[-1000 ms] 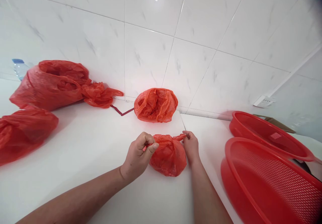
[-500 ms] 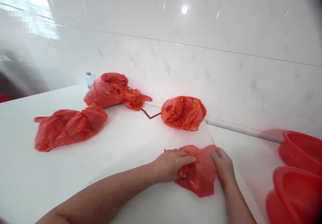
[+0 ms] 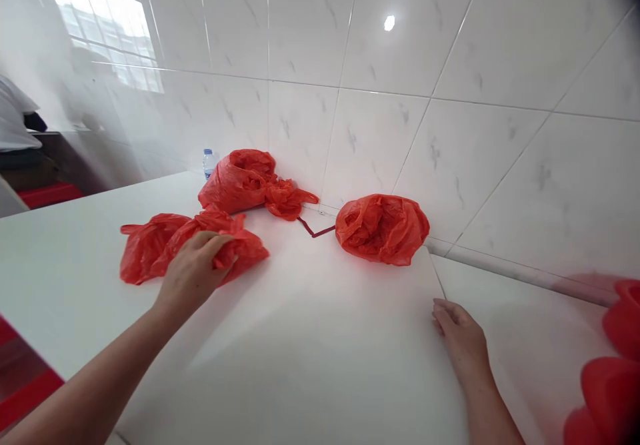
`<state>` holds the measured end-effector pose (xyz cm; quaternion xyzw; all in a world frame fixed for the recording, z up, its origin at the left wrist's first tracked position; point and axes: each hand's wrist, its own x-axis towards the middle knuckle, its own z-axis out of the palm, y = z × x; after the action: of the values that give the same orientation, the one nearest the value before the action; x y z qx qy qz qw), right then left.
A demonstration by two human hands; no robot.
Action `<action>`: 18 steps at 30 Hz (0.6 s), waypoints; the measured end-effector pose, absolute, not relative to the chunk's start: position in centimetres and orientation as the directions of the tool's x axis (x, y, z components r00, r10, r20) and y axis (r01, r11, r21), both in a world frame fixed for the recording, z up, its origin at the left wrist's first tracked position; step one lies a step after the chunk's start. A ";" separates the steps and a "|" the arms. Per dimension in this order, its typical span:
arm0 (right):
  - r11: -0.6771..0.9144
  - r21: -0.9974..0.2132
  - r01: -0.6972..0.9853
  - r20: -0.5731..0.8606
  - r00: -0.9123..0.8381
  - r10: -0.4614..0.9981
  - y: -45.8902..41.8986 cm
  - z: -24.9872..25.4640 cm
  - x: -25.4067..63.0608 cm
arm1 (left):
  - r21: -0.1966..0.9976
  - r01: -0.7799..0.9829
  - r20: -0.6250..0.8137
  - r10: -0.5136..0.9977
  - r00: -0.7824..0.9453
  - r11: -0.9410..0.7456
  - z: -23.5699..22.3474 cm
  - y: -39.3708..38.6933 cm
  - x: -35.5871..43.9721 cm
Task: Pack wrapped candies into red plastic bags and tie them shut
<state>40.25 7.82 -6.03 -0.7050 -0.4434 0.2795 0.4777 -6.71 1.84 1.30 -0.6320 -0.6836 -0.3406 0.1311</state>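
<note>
My left hand [image 3: 193,268] reaches out to the left and grips a small knotted red plastic bag [image 3: 240,248], which lies on the white counter [image 3: 310,351]. The bag touches a flatter red bag [image 3: 143,248] just to its left. My right hand [image 3: 460,335] rests on the counter at the right with its fingers loosely apart and nothing in it. An open, crumpled red bag [image 3: 383,228] sits against the tiled wall, between the two hands and farther back.
A large stuffed red bag [image 3: 237,178] lies in the back corner with a water bottle [image 3: 209,161] behind it. A dark red cord [image 3: 315,230] lies by the wall. Red plastic baskets [image 3: 607,381] show at the right edge. The counter's left edge drops off.
The small bag was between both hands in front of me. My left hand has carried it left to the flat bag. My right hand let go and stayed. The view has swung left.
</note>
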 end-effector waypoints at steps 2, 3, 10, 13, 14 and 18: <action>-0.153 -0.914 0.375 0.036 0.451 0.892 7.7 -6.0 40.1 | 0.238 0.971 0.631 0.762 -0.146 -0.010 1.6 1.4 -6.6; -0.153 -0.911 0.383 0.039 0.450 0.892 7.6 -6.0 40.1 | 0.215 0.976 0.644 0.758 -0.105 -0.047 1.7 1.3 -6.1; -0.185 -0.893 0.409 0.017 0.442 0.897 6.6 -6.3 40.2 | 0.291 0.790 0.380 0.823 0.423 -0.540 -2.1 4.0 1.9; -0.178 -0.890 0.420 0.025 0.435 0.900 5.7 -6.2 40.3 | 0.307 0.745 0.193 0.806 0.560 -0.592 -4.6 5.7 5.0; -0.173 -0.891 0.419 0.030 0.436 0.900 5.5 -6.2 40.4 | 0.302 0.743 0.160 0.800 0.578 -0.597 -5.1 6.2 5.9; -0.119 -0.890 0.440 0.096 0.437 0.894 4.6 -6.4 40.3 | 0.264 0.757 0.091 0.797 0.597 -0.598 -5.5 8.0 8.1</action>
<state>40.32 4.58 -6.38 -0.7074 -0.4717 0.2433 0.4668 8.15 8.00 -5.46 -0.8881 -0.4374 -0.1003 -0.0993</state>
